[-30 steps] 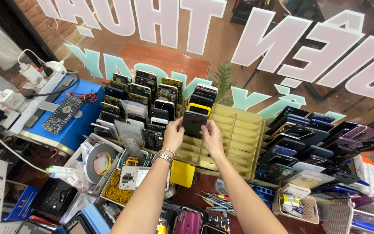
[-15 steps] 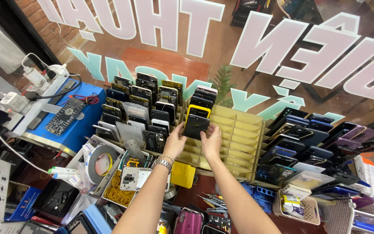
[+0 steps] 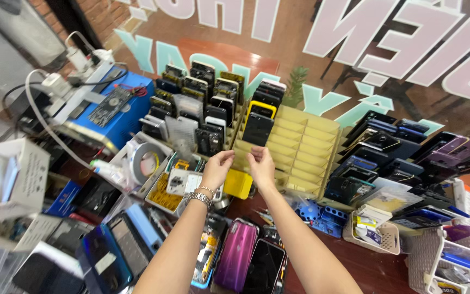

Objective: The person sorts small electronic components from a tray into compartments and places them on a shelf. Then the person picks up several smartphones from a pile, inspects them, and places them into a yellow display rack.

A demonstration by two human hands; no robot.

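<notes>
A black phone (image 3: 257, 128) stands upright in a slot of the tan slotted rack (image 3: 302, 142), just in front of a phone in a yellow case (image 3: 262, 108). My left hand (image 3: 217, 168) and my right hand (image 3: 260, 165) hover side by side a little below the black phone, at the rack's near edge. Neither hand touches the phone. The fingers of both are loosely curled and hold nothing. A metal bracelet (image 3: 201, 196) is on my left wrist.
More phones fill the rack's left rows (image 3: 191, 103) and a second rack (image 3: 387, 155) on the right. A blue box with a circuit board (image 3: 116, 106), a tape roll (image 3: 143, 160), a yellow box (image 3: 239, 184), a magenta phone (image 3: 237, 260) and white baskets (image 3: 379, 235) crowd the table.
Both hands held the black phone at the rack before. Now it stands in its slot and the hands have let go and drawn back toward me.
</notes>
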